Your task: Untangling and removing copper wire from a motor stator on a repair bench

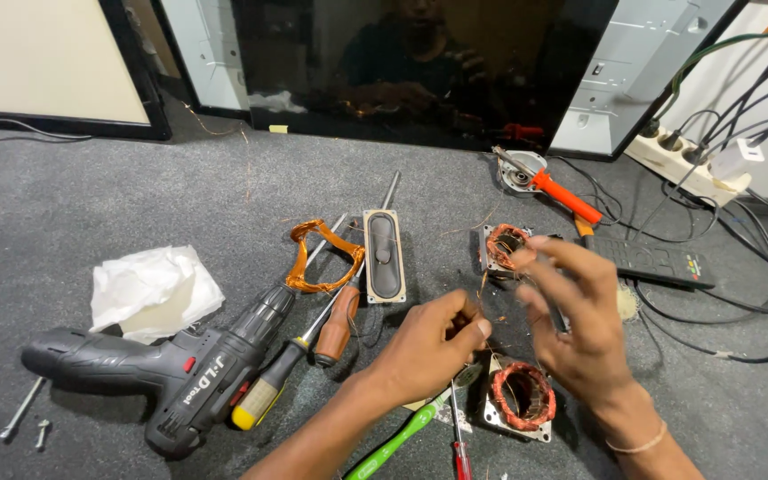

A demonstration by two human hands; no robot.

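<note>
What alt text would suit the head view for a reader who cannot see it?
Two bare hands, left hand pinched and right hand spread, work thin copper wire above a copper-wound motor stator on grey carpet. A black cordless drill and screwdrivers lie left.

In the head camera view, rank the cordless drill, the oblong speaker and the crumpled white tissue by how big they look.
1. cordless drill, clearly largest.
2. crumpled white tissue.
3. oblong speaker, smallest, though it lies farther from the camera.

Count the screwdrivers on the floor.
4 at least. Black-and-yellow screwdriver beside the drill; brown-handled screwdriver right of it; orange-handled screwdriver near the power strip; red-handled screwdriver at the bottom edge. The hands may hide more.
</note>
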